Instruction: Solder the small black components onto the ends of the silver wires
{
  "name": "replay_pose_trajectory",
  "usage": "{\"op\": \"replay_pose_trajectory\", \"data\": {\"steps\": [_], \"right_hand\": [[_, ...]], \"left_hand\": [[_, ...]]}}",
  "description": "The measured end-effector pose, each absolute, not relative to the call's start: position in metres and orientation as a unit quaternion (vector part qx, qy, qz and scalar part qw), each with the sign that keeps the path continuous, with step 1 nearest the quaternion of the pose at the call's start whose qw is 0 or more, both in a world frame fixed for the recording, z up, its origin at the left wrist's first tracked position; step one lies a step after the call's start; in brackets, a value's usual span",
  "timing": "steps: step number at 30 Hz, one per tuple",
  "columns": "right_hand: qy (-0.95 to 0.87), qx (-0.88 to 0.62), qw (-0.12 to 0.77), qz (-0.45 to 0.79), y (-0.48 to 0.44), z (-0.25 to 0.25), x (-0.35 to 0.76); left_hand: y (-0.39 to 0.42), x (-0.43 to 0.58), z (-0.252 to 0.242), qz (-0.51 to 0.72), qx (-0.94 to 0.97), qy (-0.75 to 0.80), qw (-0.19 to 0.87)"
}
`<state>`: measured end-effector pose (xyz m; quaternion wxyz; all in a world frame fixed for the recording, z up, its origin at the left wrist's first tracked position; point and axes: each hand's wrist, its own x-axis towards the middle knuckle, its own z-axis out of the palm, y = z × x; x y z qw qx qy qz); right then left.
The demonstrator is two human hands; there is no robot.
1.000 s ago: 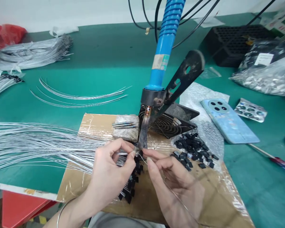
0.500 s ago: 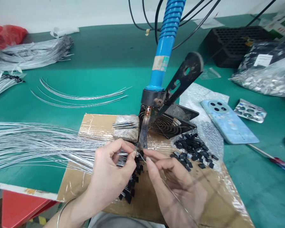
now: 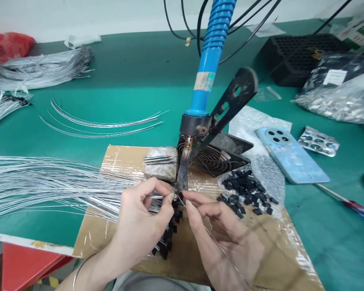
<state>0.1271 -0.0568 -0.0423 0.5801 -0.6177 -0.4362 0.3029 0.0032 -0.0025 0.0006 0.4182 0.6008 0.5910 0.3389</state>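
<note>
Under the tip of a blue-handled soldering iron, my left hand pinches the end of a thin silvery wire. My right hand is closed on a fine solder strand, whose upper end meets the iron's tip. A small black piece sits between the fingertips, partly hidden. Many long silvery wires fan out to the left of my left hand. Black end pieces lie below my fingers on the cardboard. Loose black pieces are piled to the right.
Behind the iron stand a black fan and a wrapped block with short rods on it. A blue phone lies on bubble wrap at right, near a screwdriver. Wire bundles rest at back left.
</note>
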Motion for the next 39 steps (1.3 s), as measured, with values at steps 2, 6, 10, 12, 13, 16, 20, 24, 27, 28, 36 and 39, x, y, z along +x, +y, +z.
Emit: {"op": "replay_pose_trajectory", "data": {"steps": [2,6,10,12,13,16,20,24,27,28,36,39], "right_hand": [[-0.436,-0.622,0.57,0.312,-0.0567,-0.0421,0.127],[-0.435,-0.621,0.572,0.312,-0.0572,-0.0406,0.1275],[-0.44,-0.622,0.566,0.317,-0.0577,-0.0386,0.1282],[-0.435,-0.622,0.567,0.32,-0.0578,-0.0384,0.1285],[-0.433,-0.622,0.568,0.322,-0.0578,-0.0385,0.1286],[-0.437,-0.62,0.566,0.323,-0.0575,-0.0392,0.129],[-0.434,-0.616,0.573,0.321,-0.0573,-0.0397,0.1283],[-0.436,-0.616,0.574,0.317,-0.0573,-0.0401,0.1267],[-0.442,-0.613,0.583,0.298,-0.0571,-0.0406,0.1261],[-0.443,-0.613,0.584,0.294,-0.057,-0.0408,0.1262],[-0.48,-0.611,0.56,0.287,-0.0563,-0.042,0.1305],[-0.488,-0.612,0.553,0.285,-0.056,-0.042,0.132]], "left_hand": [[-0.0029,0.0037,0.0015,0.343,0.603,0.587,0.416],[-0.0032,0.0033,0.002,0.346,0.611,0.585,0.406],[-0.0026,0.0029,0.0016,0.349,0.607,0.585,0.411],[-0.0024,0.0033,0.0013,0.342,0.607,0.587,0.411],[-0.0024,0.0035,0.0012,0.338,0.609,0.588,0.411],[-0.0033,0.0039,0.0012,0.336,0.611,0.588,0.411],[-0.0046,0.0034,0.0015,0.339,0.615,0.584,0.407],[-0.0045,0.0025,0.0005,0.337,0.618,0.586,0.402],[-0.0043,0.002,-0.0002,0.336,0.618,0.586,0.402],[-0.0043,0.0018,-0.0002,0.337,0.618,0.585,0.403],[-0.0031,0.0024,-0.0001,0.312,0.62,0.595,0.406],[-0.0026,0.003,0.0004,0.315,0.619,0.595,0.405]]}}
